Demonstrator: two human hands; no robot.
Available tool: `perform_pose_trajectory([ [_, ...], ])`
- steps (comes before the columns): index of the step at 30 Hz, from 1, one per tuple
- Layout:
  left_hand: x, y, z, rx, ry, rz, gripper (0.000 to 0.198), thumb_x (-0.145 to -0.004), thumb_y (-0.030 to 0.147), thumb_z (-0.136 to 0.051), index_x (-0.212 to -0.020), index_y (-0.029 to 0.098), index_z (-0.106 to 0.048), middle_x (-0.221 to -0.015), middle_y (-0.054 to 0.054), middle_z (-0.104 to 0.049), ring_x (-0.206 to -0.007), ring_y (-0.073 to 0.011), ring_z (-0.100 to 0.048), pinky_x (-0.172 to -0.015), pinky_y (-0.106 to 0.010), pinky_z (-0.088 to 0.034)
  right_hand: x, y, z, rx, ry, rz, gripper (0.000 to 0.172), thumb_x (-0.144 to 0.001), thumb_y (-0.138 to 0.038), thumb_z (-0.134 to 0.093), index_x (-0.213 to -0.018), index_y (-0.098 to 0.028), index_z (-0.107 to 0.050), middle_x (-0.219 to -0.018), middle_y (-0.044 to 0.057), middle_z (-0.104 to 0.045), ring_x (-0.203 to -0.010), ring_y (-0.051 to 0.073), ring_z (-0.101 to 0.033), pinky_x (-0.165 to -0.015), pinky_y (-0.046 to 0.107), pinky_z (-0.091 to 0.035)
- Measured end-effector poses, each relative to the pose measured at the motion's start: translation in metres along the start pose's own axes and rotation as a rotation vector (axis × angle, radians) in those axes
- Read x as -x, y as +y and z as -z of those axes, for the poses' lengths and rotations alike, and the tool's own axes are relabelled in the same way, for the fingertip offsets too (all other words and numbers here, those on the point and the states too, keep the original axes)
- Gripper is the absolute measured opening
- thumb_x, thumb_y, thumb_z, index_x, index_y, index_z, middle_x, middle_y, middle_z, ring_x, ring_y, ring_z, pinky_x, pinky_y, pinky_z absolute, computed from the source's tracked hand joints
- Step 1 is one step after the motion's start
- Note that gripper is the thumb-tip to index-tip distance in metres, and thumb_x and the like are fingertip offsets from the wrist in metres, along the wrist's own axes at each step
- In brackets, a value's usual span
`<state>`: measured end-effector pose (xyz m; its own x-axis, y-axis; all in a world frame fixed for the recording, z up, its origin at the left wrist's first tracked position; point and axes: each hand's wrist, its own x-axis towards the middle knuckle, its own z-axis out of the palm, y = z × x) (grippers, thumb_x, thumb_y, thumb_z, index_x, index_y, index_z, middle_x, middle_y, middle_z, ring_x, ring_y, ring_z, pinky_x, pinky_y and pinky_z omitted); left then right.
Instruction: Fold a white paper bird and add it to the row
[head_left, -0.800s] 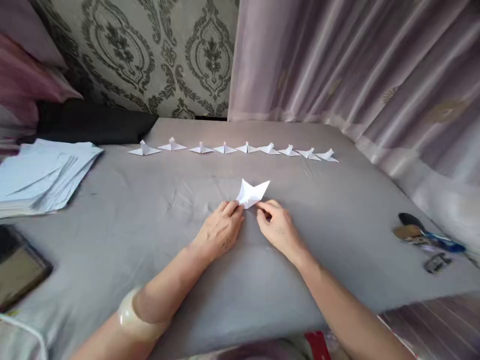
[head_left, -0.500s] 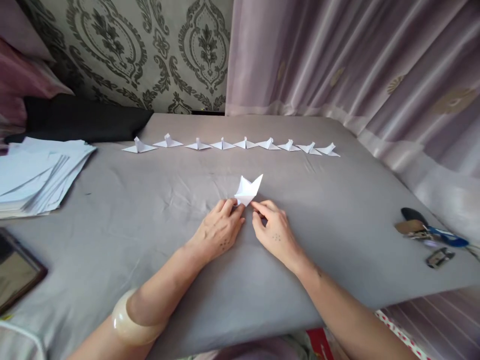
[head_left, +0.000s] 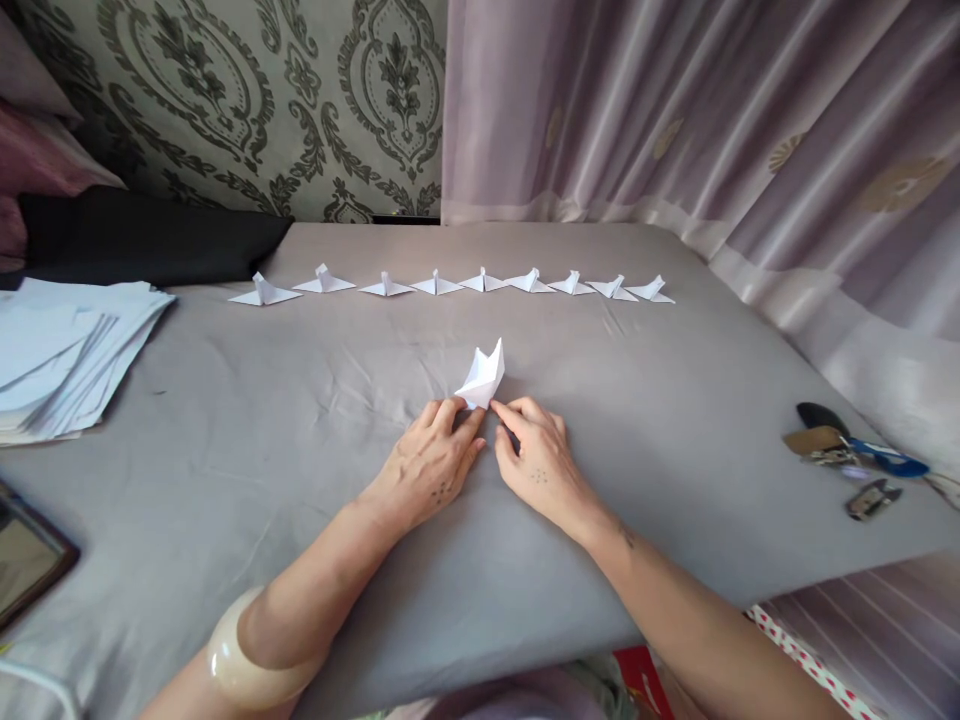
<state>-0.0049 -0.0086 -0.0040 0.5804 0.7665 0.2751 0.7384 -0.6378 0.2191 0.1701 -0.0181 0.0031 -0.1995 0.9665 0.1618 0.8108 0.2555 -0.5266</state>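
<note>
Grey sheet [head_left: 225, 450] is spread over a flat surface, creased at the centre. Along its far side runs a row of nine small folded paper figures [head_left: 437, 285], side by side and well apart from the hands. At the left edge lies a loose stack of white sheets [head_left: 67, 350], with a black cushion [head_left: 142, 240] behind it. A pink curtain [head_left: 675, 120] hangs along the right. Near the right edge sits a cluster of keys and a blue-handled tool [head_left: 847, 450].

The folded paper [head_left: 482, 377] stands at the sheet's centre, points up, just beyond the fingertips.

The left hand [head_left: 431, 465] is knuckles up, fingers nearly flat and together, tips pressing the paper's near corner. There is a pale bangle [head_left: 240, 660] on that forearm. The right hand [head_left: 532, 460] is curled, forefinger and thumb pinched on the same corner. The two hands are almost touching. A few small dark dots mark the back of each.
</note>
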Motion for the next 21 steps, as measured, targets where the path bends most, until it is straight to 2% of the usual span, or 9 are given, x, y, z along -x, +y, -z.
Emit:
perform_pose_trajectory([
  [8,0.002,-0.003,0.001,-0.005,0.016,0.007,0.039,-0.099,0.032,-0.04,-0.13,0.016,-0.056,-0.114,-0.016,-0.053,-0.1,-0.0276,-0.05,-0.089,-0.046,-0.05,0.001,0.001,-0.002,0.018,0.015,0.01,0.039,-0.089,-0.013,-0.044,-0.123,-0.017,-0.062,-0.1,0.009,-0.063,-0.098,0.022,-0.061,-0.091,0.04,-0.04],
  [14,0.001,0.001,0.005,-0.013,-0.013,0.015,0.042,-0.099,0.033,-0.04,-0.126,0.007,-0.057,-0.111,-0.017,-0.056,-0.097,-0.0273,-0.05,-0.089,-0.044,-0.05,0.001,0.001,-0.003,0.037,0.014,0.01,0.039,-0.087,-0.012,-0.047,-0.123,-0.019,-0.062,-0.101,0.009,-0.064,-0.099,0.023,-0.061,-0.09,0.041,-0.041],
  [21,-0.004,-0.005,0.001,0.088,0.07,0.083,0.032,-0.098,0.021,-0.04,-0.121,0.013,-0.061,-0.114,-0.014,-0.058,-0.094,-0.0245,-0.051,-0.086,-0.042,-0.051,-0.009,0.006,0.004,-0.002,0.031,0.033,0.033,-0.088,-0.01,-0.045,-0.112,-0.02,-0.065,-0.103,0.009,-0.065,-0.093,0.021,-0.063,-0.085,0.037,-0.047],
])
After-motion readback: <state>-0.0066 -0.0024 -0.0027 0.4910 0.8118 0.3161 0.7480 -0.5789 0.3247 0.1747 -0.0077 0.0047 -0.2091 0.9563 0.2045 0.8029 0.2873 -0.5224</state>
